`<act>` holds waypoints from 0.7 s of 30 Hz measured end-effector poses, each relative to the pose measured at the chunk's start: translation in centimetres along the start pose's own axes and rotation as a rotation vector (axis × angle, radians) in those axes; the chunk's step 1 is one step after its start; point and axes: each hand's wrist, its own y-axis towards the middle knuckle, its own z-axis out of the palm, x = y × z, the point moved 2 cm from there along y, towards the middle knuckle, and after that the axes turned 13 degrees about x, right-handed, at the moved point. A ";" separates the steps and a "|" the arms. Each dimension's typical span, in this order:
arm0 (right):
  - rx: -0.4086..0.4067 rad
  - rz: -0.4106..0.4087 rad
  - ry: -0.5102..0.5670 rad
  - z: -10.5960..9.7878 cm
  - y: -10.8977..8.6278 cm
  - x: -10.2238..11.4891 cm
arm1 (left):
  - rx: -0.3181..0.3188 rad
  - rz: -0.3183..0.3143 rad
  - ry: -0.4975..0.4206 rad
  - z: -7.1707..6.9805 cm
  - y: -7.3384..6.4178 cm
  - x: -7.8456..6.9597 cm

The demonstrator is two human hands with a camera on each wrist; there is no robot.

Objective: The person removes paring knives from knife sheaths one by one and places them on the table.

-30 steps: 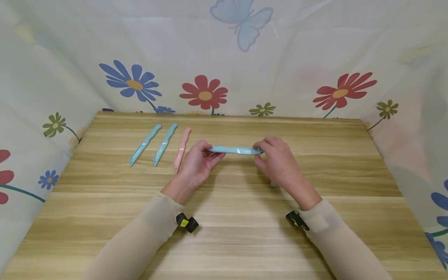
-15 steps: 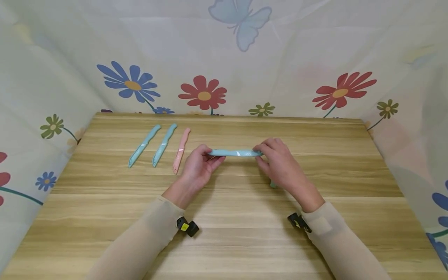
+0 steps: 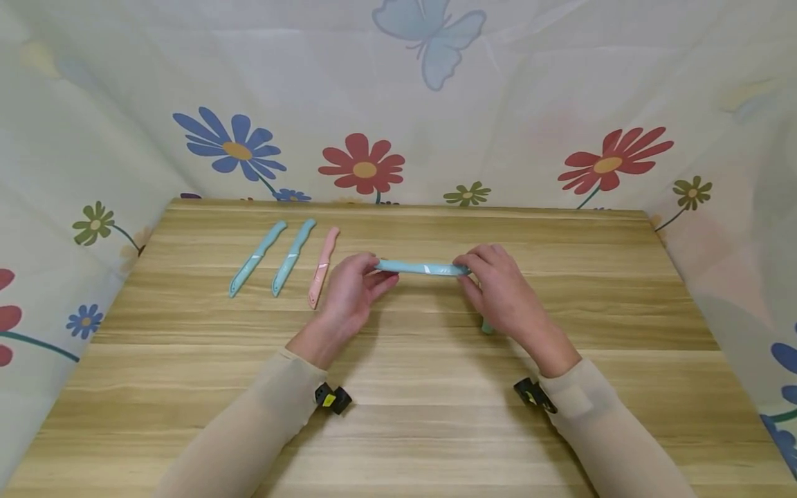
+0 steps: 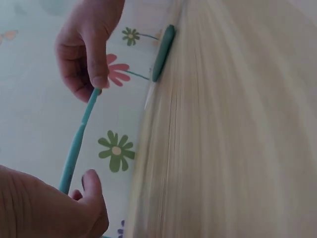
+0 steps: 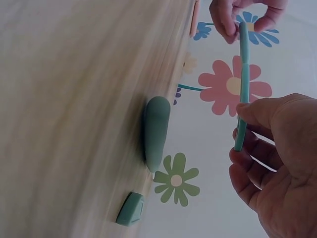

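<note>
The knife (image 3: 414, 267) was hardly moved, still pinched by left hand (image 3: 350, 294) and right hand (image 3: 500, 289), in from the desk's (image 3: 423, 387) back edge.

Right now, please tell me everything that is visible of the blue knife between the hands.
The knife is slim, light blue and plastic-looking. A smooth handle meets what looks like a sheath with white markings; no bare blade shows. It is roughly level in the head view, raised above the table; the left hand holds its handle end, the right hand its sheathed end.
</note>
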 end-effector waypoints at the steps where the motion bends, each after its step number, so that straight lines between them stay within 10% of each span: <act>1: -0.001 0.000 0.001 -0.1 0.0 0.0 | -0.001 0.013 0.052 0.0 0.0 -0.1; 16: -0.007 -0.008 -0.019 -0.3 0.1 0.1 | 0.075 0.353 1.459 1.0 -1.1 -2.5; 21: -0.007 -0.013 -0.022 -0.4 0.1 0.2 | 0.143 0.412 1.799 1.9 -1.5 -2.2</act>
